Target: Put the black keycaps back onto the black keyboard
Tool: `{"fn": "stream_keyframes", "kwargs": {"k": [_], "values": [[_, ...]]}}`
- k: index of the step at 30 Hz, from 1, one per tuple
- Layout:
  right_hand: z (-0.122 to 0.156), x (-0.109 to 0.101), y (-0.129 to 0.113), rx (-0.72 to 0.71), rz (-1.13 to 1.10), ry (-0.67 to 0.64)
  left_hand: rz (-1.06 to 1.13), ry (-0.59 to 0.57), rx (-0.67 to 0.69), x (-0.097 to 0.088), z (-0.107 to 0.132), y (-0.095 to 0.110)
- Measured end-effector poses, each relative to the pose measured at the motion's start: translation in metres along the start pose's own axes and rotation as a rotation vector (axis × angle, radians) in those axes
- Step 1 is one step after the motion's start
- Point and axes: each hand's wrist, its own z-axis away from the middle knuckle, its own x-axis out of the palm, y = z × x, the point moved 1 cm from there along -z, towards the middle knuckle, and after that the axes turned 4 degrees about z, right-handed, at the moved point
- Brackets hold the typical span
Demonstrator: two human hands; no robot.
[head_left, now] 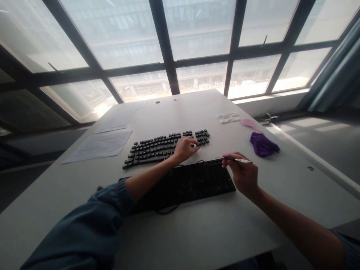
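My left hand reaches across to a laid-out array of loose black keycaps on the white table, its fingers pinched over the keycaps near the array's right end. What they grip is too small to make out. A black keyboard base with its keys removed lies nearer to me, a cable looping at its front. Above the base's right far corner my right hand is closed on a thin pen-like tool pointing left.
Paper sheets lie at the left of the table. At the right sit a purple cloth, a pink brush and a white packet. Large windows stand behind the table; a curtain hangs at the right.
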Motion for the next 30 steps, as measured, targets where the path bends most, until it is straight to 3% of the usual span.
{"fn": "stream_keyframes", "kwargs": {"k": [10,17,21,24,27,30], "values": [[0.001,0.001,0.003,0.043,-0.031,-0.008,-0.053,-0.006,-0.099,0.006,0.008,-0.003],[0.002,-0.001,0.009,0.195,-0.110,-0.050,-0.021,0.013,-0.101,-0.003,0.010,0.004],[0.006,-0.004,0.007,0.320,-0.130,-0.265,0.007,0.049,0.031,-0.019,0.031,0.031],[0.008,-0.008,0.008,0.342,-0.074,-0.368,0.110,-0.104,0.172,-0.024,0.063,0.062],[0.006,-0.012,0.014,0.379,-0.106,-0.264,0.137,-0.276,0.245,-0.018,0.094,0.090],[0.005,-0.013,0.021,0.455,-0.175,-0.103,0.085,-0.353,0.316,-0.005,0.110,0.107]]}}
